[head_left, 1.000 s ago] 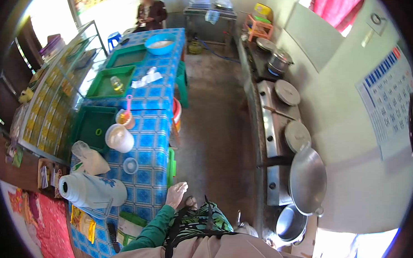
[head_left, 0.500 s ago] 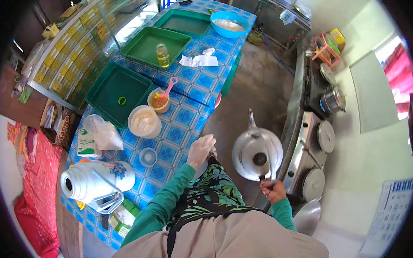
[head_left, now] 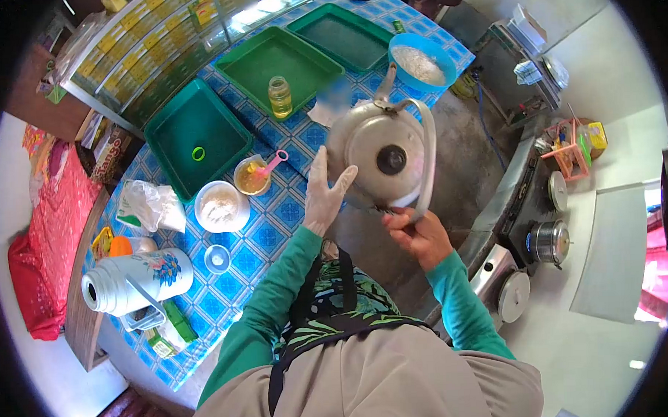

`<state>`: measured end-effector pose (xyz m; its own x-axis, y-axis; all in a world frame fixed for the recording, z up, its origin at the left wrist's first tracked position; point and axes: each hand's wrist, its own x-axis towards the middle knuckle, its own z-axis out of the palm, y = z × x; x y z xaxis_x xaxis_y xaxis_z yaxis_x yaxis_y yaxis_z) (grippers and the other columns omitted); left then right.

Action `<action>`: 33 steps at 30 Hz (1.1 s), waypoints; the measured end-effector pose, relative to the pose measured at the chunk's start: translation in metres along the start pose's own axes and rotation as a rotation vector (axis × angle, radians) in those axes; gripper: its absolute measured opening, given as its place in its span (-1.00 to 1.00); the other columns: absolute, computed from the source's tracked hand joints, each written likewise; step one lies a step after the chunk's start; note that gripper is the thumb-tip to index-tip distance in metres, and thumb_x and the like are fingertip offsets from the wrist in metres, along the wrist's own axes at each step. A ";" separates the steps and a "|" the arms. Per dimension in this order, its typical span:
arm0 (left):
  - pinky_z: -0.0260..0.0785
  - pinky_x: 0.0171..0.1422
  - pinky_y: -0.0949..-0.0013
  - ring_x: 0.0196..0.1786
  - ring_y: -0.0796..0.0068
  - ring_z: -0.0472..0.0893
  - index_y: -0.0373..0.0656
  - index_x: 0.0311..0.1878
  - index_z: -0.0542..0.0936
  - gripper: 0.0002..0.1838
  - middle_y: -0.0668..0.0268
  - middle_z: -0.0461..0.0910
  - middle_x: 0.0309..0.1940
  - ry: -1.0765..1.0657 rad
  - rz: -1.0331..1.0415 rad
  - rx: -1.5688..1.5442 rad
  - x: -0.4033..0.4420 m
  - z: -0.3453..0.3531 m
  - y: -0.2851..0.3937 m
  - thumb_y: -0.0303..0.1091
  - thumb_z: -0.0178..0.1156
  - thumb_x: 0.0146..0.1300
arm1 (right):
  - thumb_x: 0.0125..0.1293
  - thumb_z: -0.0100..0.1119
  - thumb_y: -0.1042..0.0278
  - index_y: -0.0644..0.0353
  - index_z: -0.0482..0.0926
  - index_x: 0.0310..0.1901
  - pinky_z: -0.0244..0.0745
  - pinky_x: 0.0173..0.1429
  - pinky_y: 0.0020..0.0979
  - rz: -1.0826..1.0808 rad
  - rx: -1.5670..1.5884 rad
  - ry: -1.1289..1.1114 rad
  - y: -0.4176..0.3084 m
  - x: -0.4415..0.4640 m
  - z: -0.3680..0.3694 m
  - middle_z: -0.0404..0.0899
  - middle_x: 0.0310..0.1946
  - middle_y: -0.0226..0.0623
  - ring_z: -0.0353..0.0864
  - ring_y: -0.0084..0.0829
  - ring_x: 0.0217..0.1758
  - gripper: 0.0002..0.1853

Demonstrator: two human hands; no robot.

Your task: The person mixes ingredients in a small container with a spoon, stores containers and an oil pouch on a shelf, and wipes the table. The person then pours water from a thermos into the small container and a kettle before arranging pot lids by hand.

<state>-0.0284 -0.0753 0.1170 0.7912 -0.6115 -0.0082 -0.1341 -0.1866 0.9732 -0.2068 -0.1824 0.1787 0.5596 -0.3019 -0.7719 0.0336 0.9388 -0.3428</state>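
A silver kettle (head_left: 365,145) with a dark lid knob and an arched handle hangs in the air before me, its spout pointing away. My right hand (head_left: 423,238), bare, is closed on the near end of the kettle's handle. Beside the kettle's left side is my left hand (head_left: 326,190) in a clear glove, thumb and fingers spread apart; whether it touches the metal I cannot tell. On the table to its left are a tub of white powder (head_left: 221,206), a cup of yellowish mixture (head_left: 251,177) with a pink spoon (head_left: 275,161), and a small clear cup (head_left: 218,259).
Green trays (head_left: 232,142) line the back of the blue tiled table (head_left: 282,210), one bearing a jar of yellow liquid (head_left: 279,98). A blue basin (head_left: 446,54) of white powder is at the far end. A floral thermos (head_left: 134,281) lies at left; stoves (head_left: 490,265) stand right.
The kettle has come up and left from beside the stove to the table's edge, carried by my right hand. My left hand has risen to the kettle and its fingers have spread.
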 end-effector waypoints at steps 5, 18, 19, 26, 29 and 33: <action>-0.09 0.54 0.18 0.49 0.02 0.07 -0.38 0.46 -0.01 0.04 -0.13 0.05 0.44 0.133 -0.013 0.055 0.025 -0.003 -0.008 0.04 0.34 0.14 | 0.33 -0.11 0.54 0.50 0.25 0.02 0.44 -0.56 -0.52 0.261 0.189 -0.112 -0.018 0.059 0.023 0.44 -0.28 0.01 0.42 -0.51 -0.57 -0.73; 0.00 0.50 0.13 0.41 -0.05 0.18 -0.35 0.44 0.10 -0.08 -0.15 0.19 0.36 0.279 -0.013 0.170 0.037 0.023 -0.037 -0.12 0.34 0.15 | 0.34 -0.11 0.55 0.50 0.33 0.07 0.08 -0.71 -0.59 0.337 0.182 -0.361 -0.052 0.117 0.022 0.50 -0.33 0.05 0.31 -0.67 -0.65 -0.69; 0.01 0.49 0.12 0.41 -0.06 0.19 -0.36 0.43 0.11 -0.10 -0.16 0.20 0.35 0.287 0.027 0.196 0.037 0.027 -0.037 -0.11 0.33 0.16 | 0.35 -0.08 0.49 0.47 0.38 0.06 0.11 -0.71 -0.57 0.369 0.146 -0.408 -0.051 0.123 0.018 0.52 -0.34 0.01 0.31 -0.66 -0.65 -0.70; 0.06 0.46 0.09 0.38 -0.08 0.23 -0.36 0.37 0.23 -0.21 -0.17 0.23 0.33 0.330 0.249 0.276 0.016 0.019 -0.015 -0.14 0.31 0.18 | 0.14 -0.09 0.52 0.25 0.57 -0.48 0.34 -0.54 -0.38 -0.709 -0.853 0.251 -0.035 0.088 -0.042 0.53 -0.56 -0.26 0.43 -0.48 -0.60 -0.81; 0.10 0.45 0.11 0.37 -0.06 0.27 -0.33 0.35 0.28 -0.26 -0.14 0.26 0.32 0.282 0.257 0.300 -0.010 0.004 -0.022 -0.20 0.31 0.18 | 0.17 -0.11 0.61 0.26 0.60 -0.34 0.40 -0.36 -0.45 -1.367 -1.215 0.417 -0.050 0.070 0.009 0.54 -0.56 -0.31 0.48 -0.52 -0.50 -0.78; 0.14 0.42 0.14 0.35 -0.03 0.31 -0.31 0.32 0.33 -0.33 -0.10 0.32 0.29 0.122 0.203 0.276 -0.036 -0.009 -0.030 -0.22 0.29 0.19 | 0.24 0.14 0.36 0.22 0.58 -0.15 0.48 -0.25 -0.25 -1.447 -1.509 0.245 -0.053 0.098 0.096 0.61 -0.48 -0.13 0.61 -0.22 -0.41 -0.81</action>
<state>-0.0468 -0.0408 0.0905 0.7948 -0.5646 0.2226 -0.4388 -0.2811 0.8535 -0.0742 -0.2455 0.1725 0.6578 -0.6474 0.3850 -0.3667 -0.7217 -0.5870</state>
